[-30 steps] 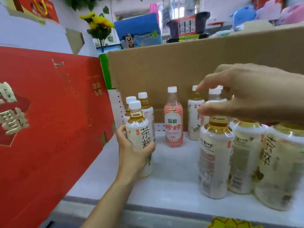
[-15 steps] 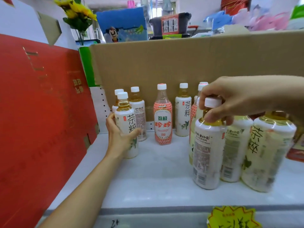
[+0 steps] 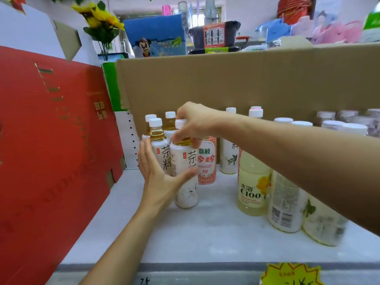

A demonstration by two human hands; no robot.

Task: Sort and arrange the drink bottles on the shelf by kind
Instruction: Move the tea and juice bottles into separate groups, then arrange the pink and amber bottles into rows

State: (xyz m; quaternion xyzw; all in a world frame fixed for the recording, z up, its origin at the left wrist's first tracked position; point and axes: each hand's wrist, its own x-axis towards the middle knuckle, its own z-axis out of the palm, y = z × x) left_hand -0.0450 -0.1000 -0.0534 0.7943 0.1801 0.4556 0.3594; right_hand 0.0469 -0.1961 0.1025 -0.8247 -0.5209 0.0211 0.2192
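- Head view catches me mid-placement. My right hand [image 3: 193, 122] pinches the tea bottle [image 3: 186, 173] at its neck, fingers curled just under the white cap, bringing it in beside the other tea bottles [image 3: 158, 140] at its 11 o'clock.
- My left hand [image 3: 158, 177] is spread flat and grips nothing. The palm stands at the bottle's 9 o'clock and the thumb lies across its lower front.
- The bottle stands upright on the shelf [image 3: 205, 233], left of centre. I cannot tell if its base is fully down.
- It has a white wrap label with dark characters, and amber tea shows at the shoulder.
- Next, I judge, I seat it against its likes and let go. The red-patterned lychee bottle [image 3: 206, 161], just beside at 3 o'clock, looks out of place there.
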